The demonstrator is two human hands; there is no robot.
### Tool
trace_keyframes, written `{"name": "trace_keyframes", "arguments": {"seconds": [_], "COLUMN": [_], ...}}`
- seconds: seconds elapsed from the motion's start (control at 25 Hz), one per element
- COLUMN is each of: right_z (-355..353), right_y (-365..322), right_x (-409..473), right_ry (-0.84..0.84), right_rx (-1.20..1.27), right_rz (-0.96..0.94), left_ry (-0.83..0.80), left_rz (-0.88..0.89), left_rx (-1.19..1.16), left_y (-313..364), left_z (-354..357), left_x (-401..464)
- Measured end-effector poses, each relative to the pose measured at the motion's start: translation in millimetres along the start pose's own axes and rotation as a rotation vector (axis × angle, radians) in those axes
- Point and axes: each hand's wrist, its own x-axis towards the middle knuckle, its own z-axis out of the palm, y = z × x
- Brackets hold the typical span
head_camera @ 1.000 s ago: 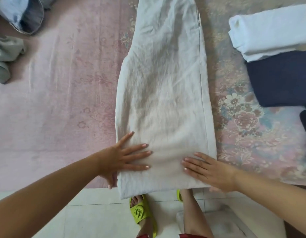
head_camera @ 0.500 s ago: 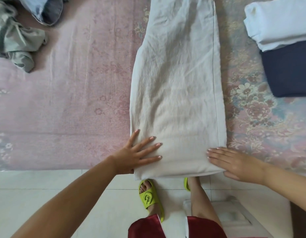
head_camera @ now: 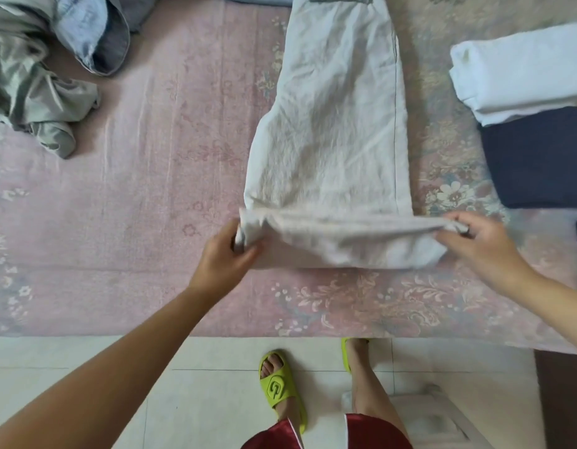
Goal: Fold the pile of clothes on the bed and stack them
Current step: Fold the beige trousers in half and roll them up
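cream trousers (head_camera: 329,124) lie lengthwise mid-bed. left hand (head_camera: 224,257) & right hand (head_camera: 475,244) each pinch a hem corner, lifted. soft, light, floppy linen-like cloth; prob best held at both corners to keep the fold square.

Head view, looking steeply down over the bed edge

One wide-angle camera worn on the person's head faces forward and down, close above the pink floral bedspread (head_camera: 151,189), which fills the upper three quarters of the frame. The forearms reach in from the bottom corners, so the left hand (head_camera: 224,259) and right hand (head_camera: 478,246) sit near mid-frame. Below the bed edge it looks almost straight down at the tiled floor (head_camera: 199,384) and green slippers (head_camera: 279,388). There is only this view.
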Motion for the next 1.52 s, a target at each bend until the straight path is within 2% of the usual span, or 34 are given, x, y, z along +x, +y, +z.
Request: {"name": "trace_keyframes", "arguments": {"seconds": [0.08, 0.16, 0.2, 0.28, 0.36, 0.44, 0.48, 0.56, 0.64, 0.72, 0.8, 0.88, 0.96, 1.0, 1.16, 1.28, 1.44, 1.52], "right_z": [-9.9, -19.5, -23.0, -19.5, -6.5, 2.9, 3.6, 2.1, -1.0, -1.4, 2.6, 11.0, 23.1, 28.9, 37.5, 46.1, 55.7, 56.7], "right_y": [-24.7, -41.5, -46.5, -42.8, -21.6, 5.1, 11.4, 13.2, 8.0, -2.6, -9.9, -6.1, 5.3, 9.3, 10.5, 10.0, 22.8, 26.6], "right_x": [42.5, 93.7, 117.7, 152.3, 164.6, 161.4, 157.1, 141.3, 127.4, 119.8, 121.9, 131.9, 139.0, 139.0, 132.9, 134.3, 129.5, 121.3], "right_ry": [0.133, 0.217, 0.233, 0.143, -0.097, -0.253, -0.282, -0.339, -0.318, -0.114, 0.129, 0.177, 0.084, 0.078, 0.228, 0.336, 0.382, 0.359], "right_rx": [0.047, 0.145, 0.234, 0.433, 0.433, 0.404, 0.372, 0.239, 0.138, 0.198, 0.271, 0.261, 0.172, 0.152, -0.063, -0.204, -0.304, -0.357], "right_rz": [0.012, 0.016, 0.019, 0.12, 0.284, 0.363, 0.402, 0.383, 0.229, 0.039, -0.038, 0.098, 0.293, 0.325, 0.228, 0.311, 0.383, 0.425], "left_ry": [0.118, 0.221, 0.222, 0.048, -0.195, -0.284, -0.311, -0.352, -0.342, -0.169, 0.014, 0.111, 0.157, 0.198, 0.337, 0.298, 0.301, 0.242], "left_rz": [-0.065, -0.082, -0.105, -0.23, -0.422, -0.508, -0.502, -0.45, -0.356, -0.248, -0.197, -0.266, -0.382, -0.389, -0.298, -0.391, -0.473, -0.489], "left_rx": [-0.216, -0.319, -0.37, -0.487, -0.566, -0.587, -0.555, -0.324, -0.024, 0.031, -0.118, -0.159, -0.008, 0.073, 0.335, 0.442, 0.448, 0.504], "left_y": [28.4, 51.3, 56.4, 48.6, 26.8, 9.2, 4.0, 7.4, 14.9, 27.3, 32.2, 25.2, 11.5, 7.1, 19.0, 15.7, 9.0, 10.9], "left_z": [6.4, 13.9, 16.0, 12.1, 3.6, 0.6, 0.5, 0.4, 4.0, 9.5, 14.9, 23.3, 35.7, 41.8, 54.1, 61.7, 70.3, 71.4], "left_x": [39.3, 83.3, 105.1, 135.6, 144.6, 137.7, 133.2, 117.4, 106.5, 110.9, 122.5, 135.5, 137.9, 135.3, 124.2, 123.3, 105.1, 92.8]}}
